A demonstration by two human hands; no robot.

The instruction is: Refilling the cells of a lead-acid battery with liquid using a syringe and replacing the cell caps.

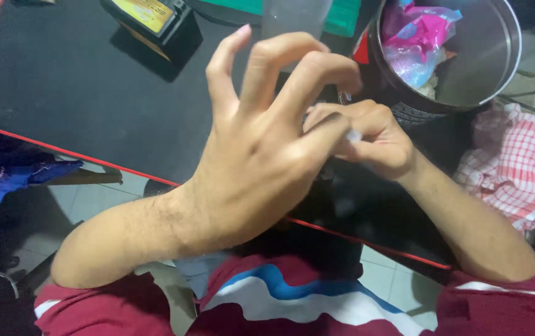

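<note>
My left hand [267,143] is raised close to the camera above the black table [62,81], its fingers curled and spread, thumb and forefinger meeting my right hand. My right hand [373,140] is closed in a fist just behind it, pinching a small whitish item [354,135] too small to identify. The left hand hides most of what the two hands hold between them.
A round metal bin [497,56] with pink and clear plastic bags stands at the back right. A black box with a yellow label [152,22] sits at the back, a clear cup [295,15] beside it. A red checked cloth [516,162] lies right. Tiled floor shows below.
</note>
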